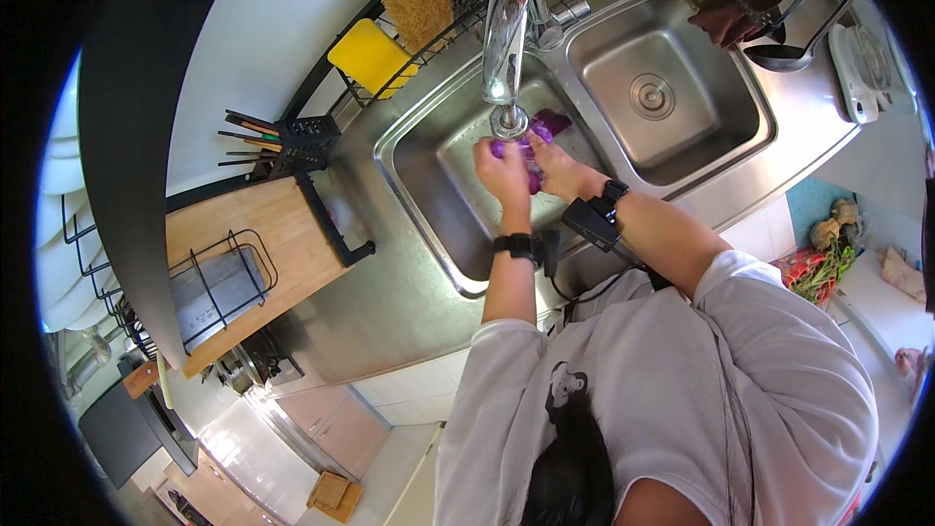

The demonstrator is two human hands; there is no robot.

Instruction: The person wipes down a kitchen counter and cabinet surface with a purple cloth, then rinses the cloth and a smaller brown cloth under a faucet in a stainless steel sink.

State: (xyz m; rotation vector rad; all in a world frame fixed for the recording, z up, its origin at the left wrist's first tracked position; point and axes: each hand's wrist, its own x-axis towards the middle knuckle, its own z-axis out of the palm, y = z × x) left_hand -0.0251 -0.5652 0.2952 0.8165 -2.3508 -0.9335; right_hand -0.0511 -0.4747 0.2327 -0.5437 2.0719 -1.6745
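Observation:
Both hands are inside the left basin of a stainless-steel sink [438,190], just below the spout of a chrome faucet [504,29]. My left hand [502,164] and my right hand [556,166] hold a glossy purple item [541,133] between them. Fingers cover much of it, so its exact kind is unclear. Purple shows at the left fingertips, between the hands and beneath them. Beside the right fingers, a darker purple piece [553,121] lies toward the basin's far side; whether it joins the held item cannot be told.
Right of the hands is a second basin [654,95] with a drain. Behind the sink, a wire rack [365,91] holds a yellow sponge [372,58] and a loofah [415,0]. A black chopstick holder [307,142] stands left. A ladle [781,57] hangs at upper right.

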